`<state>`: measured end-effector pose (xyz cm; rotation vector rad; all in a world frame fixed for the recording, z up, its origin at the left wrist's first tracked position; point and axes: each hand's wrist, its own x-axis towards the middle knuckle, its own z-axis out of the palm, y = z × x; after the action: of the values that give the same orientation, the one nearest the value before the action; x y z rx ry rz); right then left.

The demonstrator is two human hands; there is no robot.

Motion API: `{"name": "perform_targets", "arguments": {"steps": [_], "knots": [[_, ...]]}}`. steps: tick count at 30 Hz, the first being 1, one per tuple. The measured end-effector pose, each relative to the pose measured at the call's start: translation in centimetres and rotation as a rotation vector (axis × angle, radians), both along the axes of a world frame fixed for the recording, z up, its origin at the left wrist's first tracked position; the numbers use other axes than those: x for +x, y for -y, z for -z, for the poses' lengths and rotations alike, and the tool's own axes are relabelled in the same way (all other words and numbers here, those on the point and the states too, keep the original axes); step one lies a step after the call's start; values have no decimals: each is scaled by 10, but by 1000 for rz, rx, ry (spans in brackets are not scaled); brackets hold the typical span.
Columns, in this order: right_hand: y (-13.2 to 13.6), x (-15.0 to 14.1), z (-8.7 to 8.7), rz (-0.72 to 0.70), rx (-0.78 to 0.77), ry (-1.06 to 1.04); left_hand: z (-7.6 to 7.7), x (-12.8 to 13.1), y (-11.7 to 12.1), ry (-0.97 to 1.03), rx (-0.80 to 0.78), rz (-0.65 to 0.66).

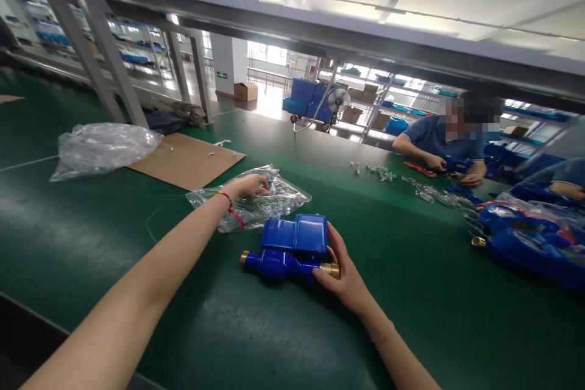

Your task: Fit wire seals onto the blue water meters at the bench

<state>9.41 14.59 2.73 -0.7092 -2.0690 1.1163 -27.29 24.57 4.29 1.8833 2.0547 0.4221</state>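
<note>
A blue water meter with brass ends lies on the green table in front of me. My right hand grips its right brass end, fingers against the blue housing. My left hand reaches forward into a clear plastic bag of small metal parts just behind the meter, fingers curled among the parts. A red string circles my left wrist.
A flat cardboard sheet and a crumpled plastic bag lie at the left. A co-worker sits across at the right with small parts. Bagged blue meters pile at the right edge. A steel beam runs overhead.
</note>
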Motion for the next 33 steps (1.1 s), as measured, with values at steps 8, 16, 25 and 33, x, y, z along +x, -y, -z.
{"name": "perform_targets", "arguments": {"steps": [8, 16, 25, 33], "knots": [[3, 3, 0, -25, -65, -25, -13, 10, 16, -201, 228, -147], [5, 7, 0, -38, -90, -54, -65, 6, 30, -175, 461, -316], [12, 10, -3, -42, -88, -81, -34, 21, 40, -81, 215, -117], [5, 13, 3, -62, -77, -206, -30, 40, 23, -45, 151, 184]]}}
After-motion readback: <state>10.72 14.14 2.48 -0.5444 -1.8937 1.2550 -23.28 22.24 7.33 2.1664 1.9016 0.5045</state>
